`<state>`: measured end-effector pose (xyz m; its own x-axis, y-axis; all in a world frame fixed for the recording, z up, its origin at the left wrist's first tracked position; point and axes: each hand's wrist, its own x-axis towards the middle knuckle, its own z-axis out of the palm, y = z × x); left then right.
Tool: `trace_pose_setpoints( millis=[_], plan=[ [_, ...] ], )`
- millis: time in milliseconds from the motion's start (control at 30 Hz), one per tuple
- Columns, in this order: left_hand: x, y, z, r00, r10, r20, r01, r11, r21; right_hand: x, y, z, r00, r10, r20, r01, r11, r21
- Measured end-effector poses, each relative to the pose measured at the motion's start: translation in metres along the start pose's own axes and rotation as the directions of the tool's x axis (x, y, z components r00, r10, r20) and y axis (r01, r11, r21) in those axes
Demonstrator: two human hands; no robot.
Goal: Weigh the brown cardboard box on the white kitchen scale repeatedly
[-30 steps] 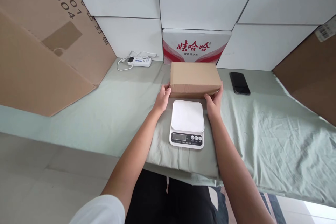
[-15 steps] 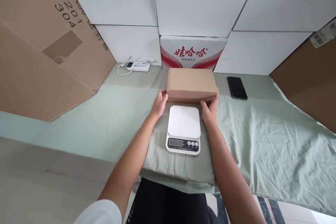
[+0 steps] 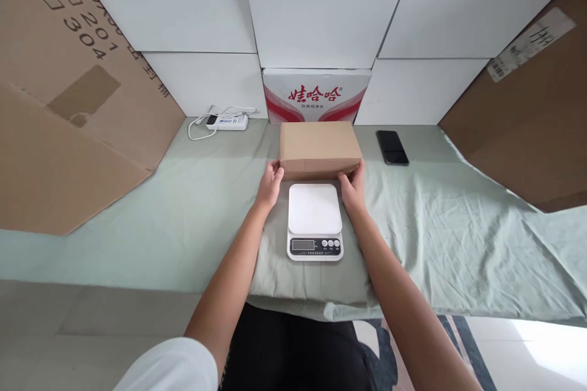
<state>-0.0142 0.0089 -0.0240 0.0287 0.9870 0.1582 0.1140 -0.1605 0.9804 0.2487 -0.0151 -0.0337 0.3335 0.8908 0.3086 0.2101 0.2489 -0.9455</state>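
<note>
Both my hands grip a brown cardboard box by its near corners, behind the scale. My left hand has its thumb on the left front corner, with the fingers curled round the side. At the right front corner, my right hand presses its thumb on the front face and wraps its fingers round the side. Just in front of the box, between my forearms, lies a white digital kitchen scale. Nothing rests on its platform, and its small display looks blank.
Behind the box stands a white and red carton against white panels. A white power strip with its cable lies back left, a black phone back right. Large cardboard sheets flank the left, another cardboard piece the right. Green cloth covers the table.
The camera view has shifted, so most things sit further left in the picture. My hands keep the same hold on the box, which shows no clear movement on the table.
</note>
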Motion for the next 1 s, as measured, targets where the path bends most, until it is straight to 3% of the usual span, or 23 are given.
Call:
trace_pose_setpoints(
  millis=[433,700,1000],
  plan=[
    [0.003,-0.001,0.005,0.999,-0.037,-0.011,0.037,0.999,-0.024,0.0,-0.018,0.003,0.999,0.036,-0.032,-0.037,0.999,-0.027],
    [0.006,-0.002,0.007,1.0,-0.002,0.001,0.002,0.999,-0.043,-0.002,-0.026,0.006,0.998,0.054,-0.044,-0.055,0.998,-0.025],
    [0.007,-0.002,0.009,1.0,-0.013,-0.015,0.013,1.0,-0.02,-0.001,-0.021,0.004,0.997,0.048,-0.052,-0.051,0.998,-0.047]
  ],
)
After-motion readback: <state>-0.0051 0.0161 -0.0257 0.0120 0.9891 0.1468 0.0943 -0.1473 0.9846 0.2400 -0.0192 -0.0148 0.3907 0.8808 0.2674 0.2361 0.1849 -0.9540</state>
